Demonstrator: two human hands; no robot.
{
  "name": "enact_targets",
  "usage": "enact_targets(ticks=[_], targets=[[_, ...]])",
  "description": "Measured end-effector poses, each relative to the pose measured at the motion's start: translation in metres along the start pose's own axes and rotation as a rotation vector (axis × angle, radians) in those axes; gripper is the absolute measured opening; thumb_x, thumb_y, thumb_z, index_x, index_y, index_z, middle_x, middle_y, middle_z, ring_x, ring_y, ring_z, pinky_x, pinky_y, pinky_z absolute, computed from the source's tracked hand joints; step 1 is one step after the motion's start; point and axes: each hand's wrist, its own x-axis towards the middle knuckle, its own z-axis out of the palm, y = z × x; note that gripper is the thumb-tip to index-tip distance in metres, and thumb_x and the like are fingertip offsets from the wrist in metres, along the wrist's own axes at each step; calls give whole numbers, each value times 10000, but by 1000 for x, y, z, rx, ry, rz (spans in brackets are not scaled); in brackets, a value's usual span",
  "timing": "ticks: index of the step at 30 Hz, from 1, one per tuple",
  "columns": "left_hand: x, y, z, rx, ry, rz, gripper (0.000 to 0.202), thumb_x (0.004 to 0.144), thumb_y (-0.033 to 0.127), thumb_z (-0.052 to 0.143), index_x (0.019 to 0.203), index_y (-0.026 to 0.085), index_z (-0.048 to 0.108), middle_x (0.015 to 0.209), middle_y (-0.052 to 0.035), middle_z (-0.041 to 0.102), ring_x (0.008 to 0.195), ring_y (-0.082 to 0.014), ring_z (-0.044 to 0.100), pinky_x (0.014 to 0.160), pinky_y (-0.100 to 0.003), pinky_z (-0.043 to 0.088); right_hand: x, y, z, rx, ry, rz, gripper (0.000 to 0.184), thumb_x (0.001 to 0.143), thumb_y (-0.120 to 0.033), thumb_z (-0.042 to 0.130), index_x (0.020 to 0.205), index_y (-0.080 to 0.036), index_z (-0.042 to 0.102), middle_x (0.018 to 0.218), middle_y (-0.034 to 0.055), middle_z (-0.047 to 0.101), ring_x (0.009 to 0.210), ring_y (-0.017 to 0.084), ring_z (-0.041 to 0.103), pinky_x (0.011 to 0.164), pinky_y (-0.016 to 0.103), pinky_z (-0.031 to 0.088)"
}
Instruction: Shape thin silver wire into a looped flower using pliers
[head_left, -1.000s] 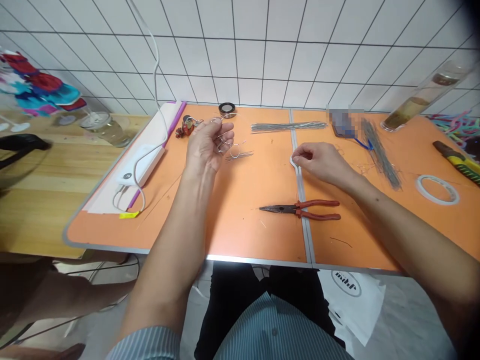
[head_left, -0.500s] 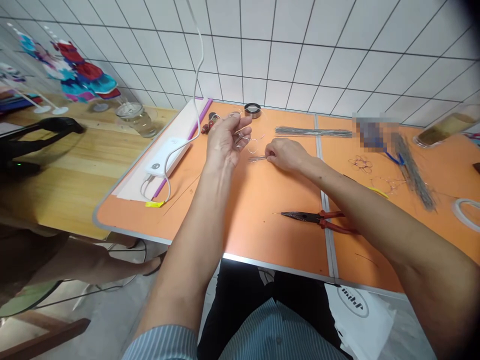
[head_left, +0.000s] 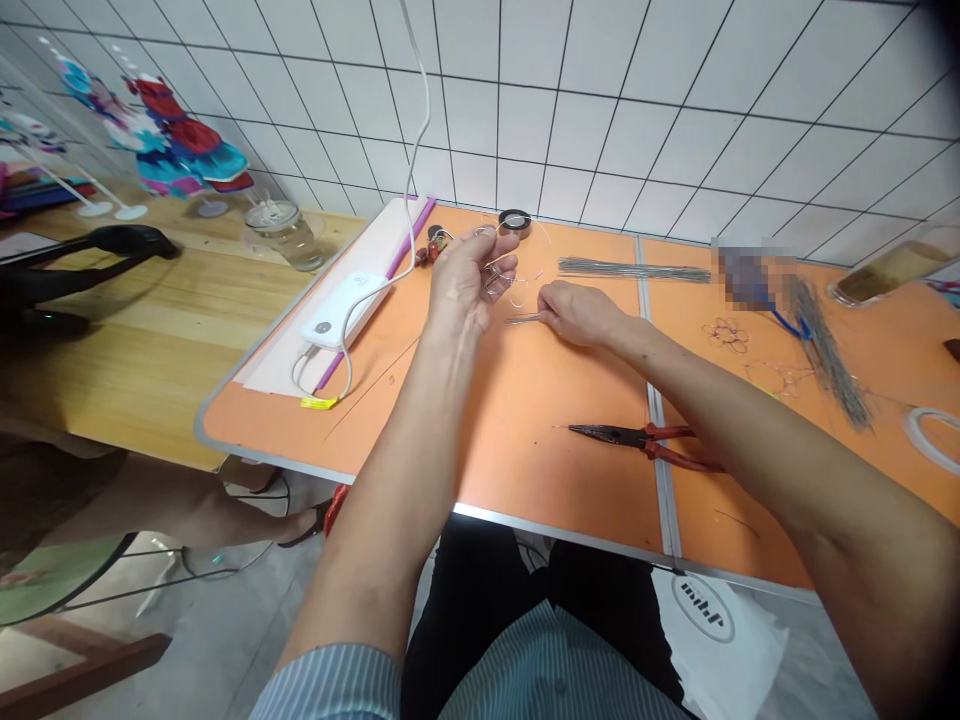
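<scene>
We look down on a long orange counter (head_left: 525,440) with a grey metal seam, set against a white tiled wall (head_left: 562,110). A pale wooden counter (head_left: 150,330) runs off to its left, and a glass jar of clear liquid (head_left: 283,235) stands there near the orange edge, with colourful paper flowers (head_left: 187,145) beyond it. On the left of the orange counter lies a white power bank (head_left: 345,310) with a white cable (head_left: 411,130) rising from it. Near the middle, towards us, rest long-nose pliers with red handles (head_left: 630,440). A straight bundle of grey wire (head_left: 634,270) lies on the far side, and a second grey wire bundle (head_left: 829,350) lies at the right beside a looped wire flower (head_left: 725,335). A black tape roll (head_left: 514,220) sits at the far edge.

Our left hand (head_left: 472,285) is raised above the counter, fingers partly curled, holding bent wire loops (head_left: 499,280). Our right hand (head_left: 577,312) is curled low over the counter, its fingertips (head_left: 541,315) just at a few short thin wires (head_left: 523,319). We cannot tell whether it has hold of them.
</scene>
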Motion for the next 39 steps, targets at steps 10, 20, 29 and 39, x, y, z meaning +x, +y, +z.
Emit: enact_targets(ticks=[10,20,29,39], targets=[[4,-3,-2,-91,-10,-18,400,871,493,889,1129,241,717,1064,-67,872,798,-173,794,683,-251,592,-3,-2,3,-13,26,-35,223,1097,-236,496,1145,-170,704,1251,164,734,1004,281,675,749,365,376],[-1,3,2,-79,33,-33,265,868,406,896,988,251,718,953,-34,865,746,-145,773,655,-229,560,-29,3,-11,787,112,231,126,958,-125,653,850,-190,655,877,49,735,724,150,561,641,281,403],[-7,1,7,-4,5,-57,241,875,356,898,942,254,690,922,-16,851,704,-136,741,614,-224,560,-58,12,-13,1302,101,452,183,803,-173,924,889,-163,763,787,44,755,551,87,543,477,207,432],[-12,0,12,-22,21,-116,152,916,284,822,988,240,696,882,-14,840,650,-117,721,603,-211,565,-52,0,-7,847,164,404,89,804,-94,767,752,-165,765,721,6,702,663,134,569,584,262,400]])
